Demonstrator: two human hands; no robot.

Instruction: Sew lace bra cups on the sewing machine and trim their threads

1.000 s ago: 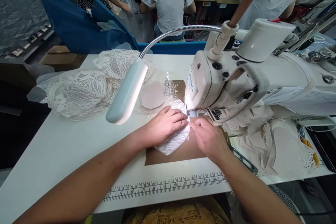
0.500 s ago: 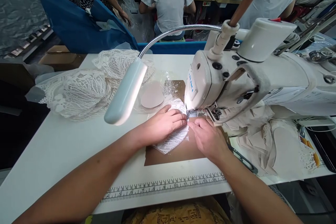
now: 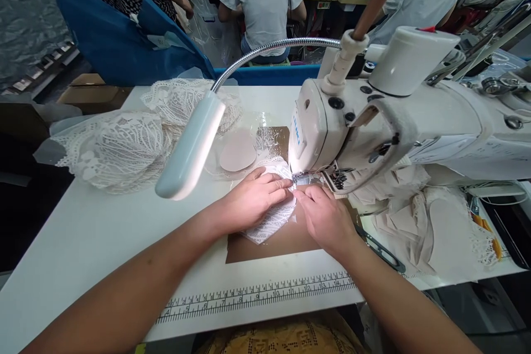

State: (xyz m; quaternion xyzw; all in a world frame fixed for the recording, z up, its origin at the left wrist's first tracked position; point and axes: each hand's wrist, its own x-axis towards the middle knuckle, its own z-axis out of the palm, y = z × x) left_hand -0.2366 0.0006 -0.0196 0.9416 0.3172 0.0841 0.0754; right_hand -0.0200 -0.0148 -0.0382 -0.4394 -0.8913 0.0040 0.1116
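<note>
A small white lace piece (image 3: pixel 271 220) lies on the brown plate under the needle of a white sewing machine (image 3: pixel 373 121). My left hand (image 3: pixel 255 199) lies flat on the lace, fingers stretched out toward the presser foot (image 3: pixel 305 178). My right hand (image 3: pixel 326 215) rests just right of the lace, its fingers pinched together at the lace's edge by the foot. The needle itself is hidden behind the machine head.
A gooseneck lamp (image 3: pixel 188 146) hangs over the table's middle. A heap of lace (image 3: pixel 120 144) and a beige pad (image 3: pixel 238 152) lie at the left. Cut beige pieces (image 3: pixel 418 215) and scissors (image 3: pixel 379 249) lie at the right. Other people work at tables behind.
Both hands and the lace have crept slightly toward the presser foot; the view has shifted a little to the right. A person behind at the left has moved an arm.
</note>
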